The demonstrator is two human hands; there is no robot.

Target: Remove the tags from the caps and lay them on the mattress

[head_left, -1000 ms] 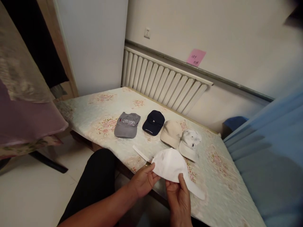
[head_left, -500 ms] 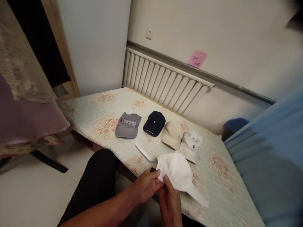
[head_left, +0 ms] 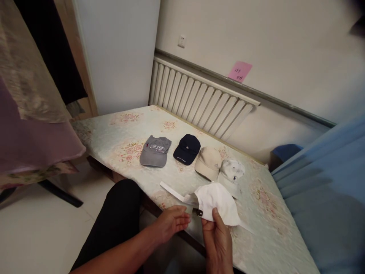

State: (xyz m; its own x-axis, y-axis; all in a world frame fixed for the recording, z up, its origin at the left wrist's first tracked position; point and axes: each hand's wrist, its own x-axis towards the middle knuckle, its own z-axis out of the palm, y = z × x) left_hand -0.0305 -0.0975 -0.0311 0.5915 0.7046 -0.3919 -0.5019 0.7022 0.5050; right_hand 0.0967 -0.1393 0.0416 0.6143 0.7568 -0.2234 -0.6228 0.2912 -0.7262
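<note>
Honestly, the white cap could swivel or droop if that grip slackens, since only the right hand has it, thumb and fingers pinching the lower edge just beyond the palm. Left hand holds nothing, forearm angled inward, fingers loosely curled just beside the dark buckle, with the loose strap beyond it possibly snagging.

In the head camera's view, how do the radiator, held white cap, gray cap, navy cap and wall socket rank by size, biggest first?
1. Radiator
2. White cap, in the right hand, perhaps enlarged by nearness to the camera
3. Gray cap and navy cap, too alike to rank
4. Wall socket
</note>
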